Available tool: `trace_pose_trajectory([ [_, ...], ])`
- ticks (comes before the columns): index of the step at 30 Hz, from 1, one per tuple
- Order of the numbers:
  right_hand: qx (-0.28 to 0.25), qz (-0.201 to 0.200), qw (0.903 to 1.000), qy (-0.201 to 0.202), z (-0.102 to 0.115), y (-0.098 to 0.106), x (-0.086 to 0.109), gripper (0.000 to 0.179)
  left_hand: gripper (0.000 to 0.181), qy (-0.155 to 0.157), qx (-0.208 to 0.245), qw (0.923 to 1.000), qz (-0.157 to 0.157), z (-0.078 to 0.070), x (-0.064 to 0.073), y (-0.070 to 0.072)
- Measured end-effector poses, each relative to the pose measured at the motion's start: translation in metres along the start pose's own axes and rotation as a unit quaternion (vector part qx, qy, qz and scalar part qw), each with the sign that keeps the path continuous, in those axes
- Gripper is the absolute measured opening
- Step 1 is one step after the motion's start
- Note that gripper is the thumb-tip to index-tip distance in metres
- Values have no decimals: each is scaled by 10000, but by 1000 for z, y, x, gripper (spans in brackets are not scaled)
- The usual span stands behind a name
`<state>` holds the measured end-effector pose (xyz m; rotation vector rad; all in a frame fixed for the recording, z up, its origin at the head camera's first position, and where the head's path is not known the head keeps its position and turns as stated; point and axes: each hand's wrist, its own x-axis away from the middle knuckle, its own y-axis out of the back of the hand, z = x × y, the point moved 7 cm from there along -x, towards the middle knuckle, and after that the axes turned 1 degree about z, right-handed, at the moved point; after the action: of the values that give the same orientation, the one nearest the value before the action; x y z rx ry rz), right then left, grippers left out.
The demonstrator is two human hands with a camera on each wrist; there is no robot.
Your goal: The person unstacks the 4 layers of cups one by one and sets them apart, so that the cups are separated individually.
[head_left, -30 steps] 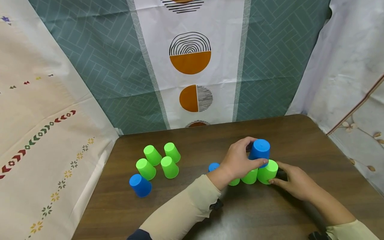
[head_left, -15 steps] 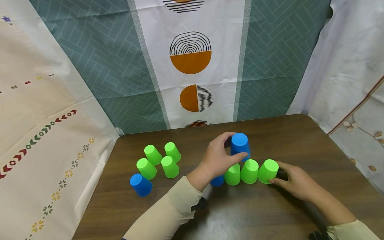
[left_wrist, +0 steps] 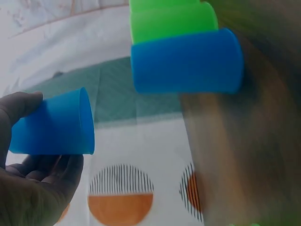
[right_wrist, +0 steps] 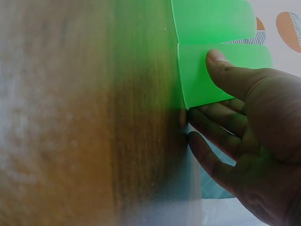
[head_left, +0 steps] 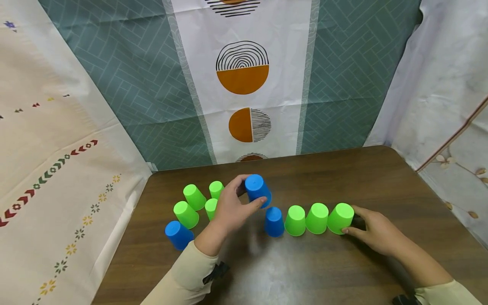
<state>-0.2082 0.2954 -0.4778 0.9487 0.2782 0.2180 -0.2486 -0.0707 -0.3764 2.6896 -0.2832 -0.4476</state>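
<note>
My left hand (head_left: 233, 209) grips an upside-down blue cup (head_left: 257, 190) between thumb and fingers, lifted above the table behind the row. In the left wrist view the held cup (left_wrist: 54, 123) hangs apart from the others. The row has a blue cup (head_left: 274, 222) at its left end, then a green cup (head_left: 295, 221), a middle green cup (head_left: 317, 218) and a rightmost green cup (head_left: 341, 218), all mouth down and side by side. My right hand (head_left: 375, 231) holds the rightmost one, its thumb on the near side and fingers behind, as the right wrist view shows.
At the left stand several upside-down green cups (head_left: 186, 214) in a cluster, partly hidden by my left hand. Just in front of them is another blue cup (head_left: 178, 235). The brown table (head_left: 289, 271) ends at a patterned cloth (head_left: 343, 84) behind.
My left hand has carried its blue cup from above the rightmost green cup leftward past the row's left end. The row's blue cup has come into full view. My right hand has stayed in place.
</note>
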Motion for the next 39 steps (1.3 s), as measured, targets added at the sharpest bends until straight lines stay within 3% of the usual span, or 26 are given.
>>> trace_pose_trajectory([
  [6,3,9,10000,-12,1,0,0,67,57,557,-359,9975,-261,22,29,31],
  [10,-14,-8,10000,5,2,0,0,66,57,890,-365,9948,-333,40,48,49],
  [18,-33,-16,10000,38,2,0,0,66,61,1127,-685,9902,-455,62,80,77],
  [26,-30,20,10000,12,2,0,0,67,58,1241,-893,9873,-423,84,99,88],
  [34,-31,-16,10000,49,2,0,-1,66,55,1477,-1267,9805,-284,99,107,88],
  [39,-33,-36,10000,54,2,0,-1,66,54,1440,-1435,9787,-279,103,106,87],
])
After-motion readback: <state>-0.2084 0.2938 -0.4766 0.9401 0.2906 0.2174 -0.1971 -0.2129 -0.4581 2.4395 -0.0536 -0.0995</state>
